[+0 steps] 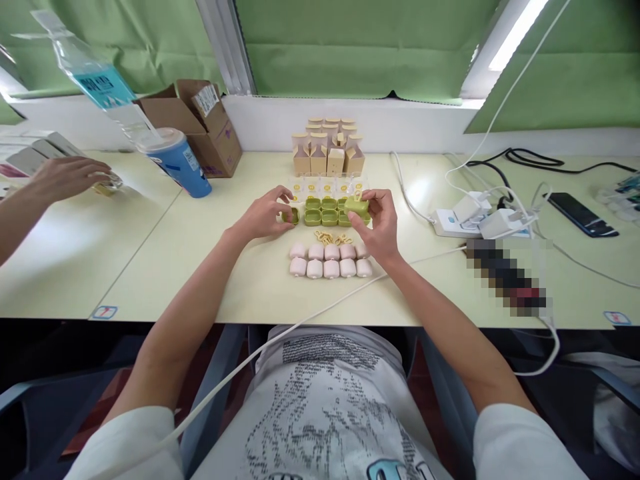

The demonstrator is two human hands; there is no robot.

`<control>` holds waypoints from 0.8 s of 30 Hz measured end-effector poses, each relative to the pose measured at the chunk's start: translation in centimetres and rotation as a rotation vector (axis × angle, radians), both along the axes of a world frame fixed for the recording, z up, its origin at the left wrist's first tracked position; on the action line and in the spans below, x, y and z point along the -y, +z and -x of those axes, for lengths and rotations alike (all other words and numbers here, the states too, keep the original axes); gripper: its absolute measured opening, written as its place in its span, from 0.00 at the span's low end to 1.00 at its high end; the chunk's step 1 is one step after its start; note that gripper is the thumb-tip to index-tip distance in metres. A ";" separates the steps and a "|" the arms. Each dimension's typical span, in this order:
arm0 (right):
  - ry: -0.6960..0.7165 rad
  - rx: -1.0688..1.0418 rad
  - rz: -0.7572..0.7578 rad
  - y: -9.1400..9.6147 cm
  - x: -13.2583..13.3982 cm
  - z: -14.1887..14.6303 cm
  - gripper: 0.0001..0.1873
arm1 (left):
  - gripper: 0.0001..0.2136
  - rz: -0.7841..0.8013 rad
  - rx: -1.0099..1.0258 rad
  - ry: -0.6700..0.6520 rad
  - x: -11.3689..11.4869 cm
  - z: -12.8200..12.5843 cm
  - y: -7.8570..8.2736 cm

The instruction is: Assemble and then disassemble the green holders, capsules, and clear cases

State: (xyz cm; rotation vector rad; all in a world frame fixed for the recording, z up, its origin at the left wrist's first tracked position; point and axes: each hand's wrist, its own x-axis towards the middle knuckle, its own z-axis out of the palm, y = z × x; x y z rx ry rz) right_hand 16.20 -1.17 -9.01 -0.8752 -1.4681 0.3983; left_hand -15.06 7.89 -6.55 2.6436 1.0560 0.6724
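Observation:
My left hand (267,215) has its fingers curled round a small olive-green cup (291,216) at the left end of a group of similar green cups (329,217). In my right hand (381,223), thumb and fingers pinch a rounded green piece (357,205) with a small loop on top, held just above the right end of that group. Yellow chain pieces (327,237) lie between the green cups and two rows of pale pink rounded cases (331,269). Behind the cups stand clear plastic pieces with yellow marks (313,187).
Open small cardboard boxes (319,159) stand at the back. A blue cup (183,167), a bottle (105,87) and a brown carton (220,143) are left. Another person's hand (70,177) works far left. Right lie a power strip (450,223) and phone (583,215); a white cable (320,312) crosses in front.

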 end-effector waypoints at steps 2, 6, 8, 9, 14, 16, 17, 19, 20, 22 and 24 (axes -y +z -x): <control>-0.006 0.017 0.012 0.2 0.2 0.1 0.21 | 0.11 0.107 0.011 -0.044 0.2 0.0 0.5; 0.001 0.029 0.019 0.5 0.6 0.1 0.19 | 0.14 0.256 0.018 -0.078 0.4 0.1 1.1; 0.017 0.039 0.029 0.6 0.7 0.3 0.18 | 0.19 0.292 0.006 -0.085 0.4 0.0 1.3; 0.028 0.042 0.038 0.6 0.8 0.4 0.18 | 0.21 0.284 0.010 -0.086 0.5 0.0 1.4; 0.095 0.035 0.048 0.6 1.0 1.0 0.20 | 0.26 0.058 0.292 -0.088 2.3 -2.0 2.0; 0.112 0.041 0.054 0.7 1.0 1.2 0.24 | 0.28 0.074 0.399 -0.161 3.6 -3.6 1.9; 0.121 0.044 0.057 0.7 1.1 1.3 0.26 | 0.30 0.103 0.428 -0.208 4.2 -4.5 1.7; 0.148 0.043 0.055 0.8 1.1 1.4 0.28 | 0.27 0.118 0.491 -0.240 5.1 -6.0 1.2; 0.167 0.041 0.051 0.9 1.2 1.5 0.27 | 0.24 0.118 0.526 -0.237 5.4 -6.5 1.0; 0.200 0.053 0.042 1.0 1.2 1.4 0.24 | 0.18 0.121 0.588 -0.220 5.2 -6.8 0.5; 0.201 0.082 0.044 1.1 1.3 1.3 0.21 | 0.17 0.135 0.629 -0.188 4.3 -6.2 0.3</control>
